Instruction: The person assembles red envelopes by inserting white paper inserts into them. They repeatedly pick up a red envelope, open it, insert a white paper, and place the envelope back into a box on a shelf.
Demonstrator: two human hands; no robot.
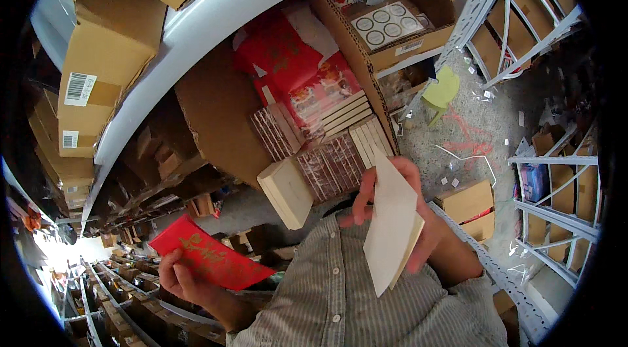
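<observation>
My left hand (186,281) is closed on the edge of a red envelope (216,259) with gold lettering, held out at the lower left. In my right hand (426,236) are a few white cards (389,226), tilted upright in front of my striped shirt, with fingers on both sides of them. Ahead of both hands stands an open cardboard box (216,134). It holds rows of brown-and-white bundles (330,167) wrapped in clear film. Red printed packaging (288,52) lies at its far end. A cream-coloured block (288,195) sits at the box's near edge.
Right of the open box, another carton (409,49) holds a sheet of round labels (386,23). A pale curved shelf rail (180,30) runs past cartons (108,72) at the left. Metal racks (556,213) stand at the right, beyond a littered concrete floor (468,131).
</observation>
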